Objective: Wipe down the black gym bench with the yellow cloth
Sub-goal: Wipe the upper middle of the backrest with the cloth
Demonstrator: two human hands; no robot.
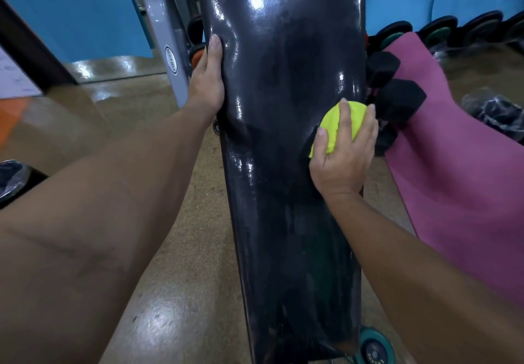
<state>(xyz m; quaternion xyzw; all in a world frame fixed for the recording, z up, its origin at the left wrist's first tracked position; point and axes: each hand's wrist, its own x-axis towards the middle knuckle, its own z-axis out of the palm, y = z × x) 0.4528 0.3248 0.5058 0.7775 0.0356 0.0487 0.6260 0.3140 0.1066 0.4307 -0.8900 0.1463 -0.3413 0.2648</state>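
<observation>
1. The right hand (341, 151) presses the cloth (344, 124) on the bench (283, 137), close to the bench's right edge. The fingers (344, 117) are spread and bent over the bunched cloth, clamped on it, and the thumb holds its left side.
2. The cloth shows yellow between and beyond the fingertips; its far part reaches the right edge of the bench.
3. The left hand (208, 77) lies along the left edge of the bench, farther up than the right hand. Its fingers are together and straight, with the thumb tip on the black top. They grip nothing that I can see.
4. Between the two hands the shiny black top is free across its width. Beyond the fingertips of both hands the top runs on, free, to the upper border of the view.
5. Just right of the right fingers, past the bench edge, black dumbbells (397, 100) lie on a pink mat (453, 179). There is little room on that side.
6. Left of the left fingers a grey frame (167, 40) stands near the bench, with brown floor (175, 278) below it.
</observation>
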